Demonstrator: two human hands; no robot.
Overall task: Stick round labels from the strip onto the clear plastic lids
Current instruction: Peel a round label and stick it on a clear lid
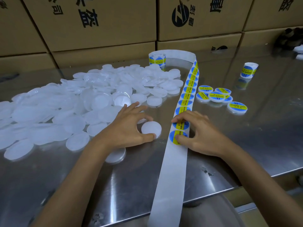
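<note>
— Fingertips first: what are they on?

— Right hand (202, 133) has its thumb (177, 137) and forefinger curled down onto the nearest label (177, 137) on the strip (185, 102), pressing or picking at its edge; whether the label has lifted, I cannot tell. Left hand (129, 128) has thumb and fingers curled round one bare lid (151, 129), just left of the strip, holding it flat on the steel table (246, 145).

— How will they handle?

— My guess: the label is thin, limp and tacky, so peel it from the rim and keep it from folding on itself. The lid looks light, stiff and slick, likely to skate on the steel unless pinned by its rim as now.

— And further out?

— Left of the strip lies a big heap of unlabelled lids (98, 95). Right of the strip sit the labelled lids (219, 95) in a small cluster. At the strip's far end stands its roll (157, 59); a second roll (248, 70) stands well to the right. Beyond the strip, cardboard boxes (98, 22) line the back.
</note>
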